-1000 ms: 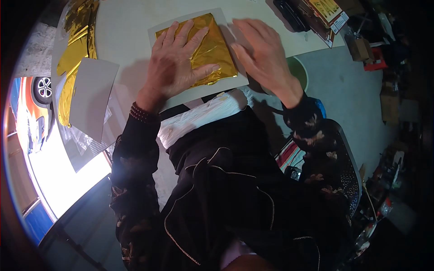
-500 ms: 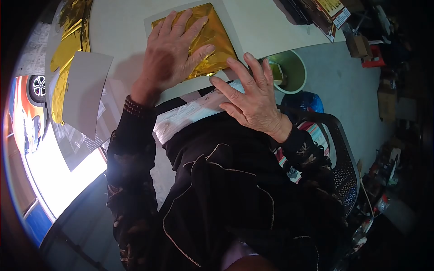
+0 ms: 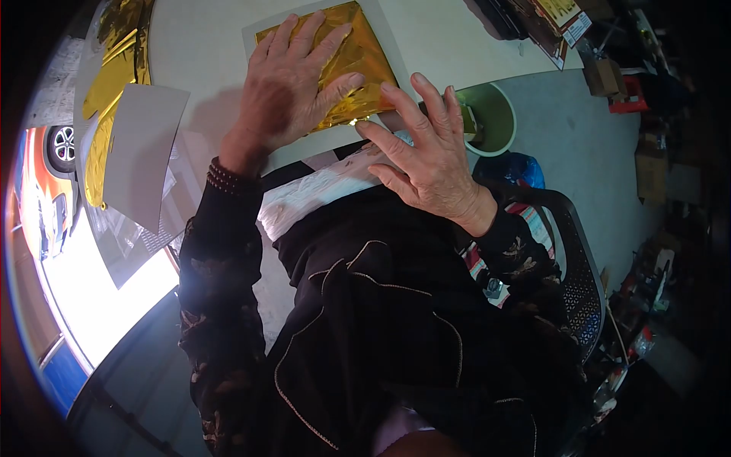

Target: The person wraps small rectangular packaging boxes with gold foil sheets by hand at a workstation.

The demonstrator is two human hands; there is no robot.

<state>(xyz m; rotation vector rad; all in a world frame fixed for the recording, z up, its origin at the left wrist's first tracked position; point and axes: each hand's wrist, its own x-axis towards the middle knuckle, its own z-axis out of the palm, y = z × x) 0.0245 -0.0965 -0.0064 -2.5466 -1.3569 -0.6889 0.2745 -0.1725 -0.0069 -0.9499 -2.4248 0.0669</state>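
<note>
My left hand [image 3: 283, 91] lies flat with fingers spread on a gold foil sheet [image 3: 364, 57], which covers a squarish flat piece on the table. At the foil's near right corner is my right hand [image 3: 438, 160], its fingers apart and slightly bent. The right fingertips are right at the foil's near edge, with nothing between them. Part of the foil is hidden under the left palm. A pale grey margin shows along the foil's far and left sides.
On the left lie a grey card [image 3: 141, 152] and more gold foil [image 3: 106, 91]. A green bin [image 3: 499, 122] stands beyond the table's right edge, beside a black chair [image 3: 582, 282]. Dark packages [image 3: 518, 23] lie at the far right of the table. White cloth or paper [image 3: 304, 194] covers my lap.
My right hand has shifted slightly away from my body along the foil's near corner. The left hand stays in place on the foil.
</note>
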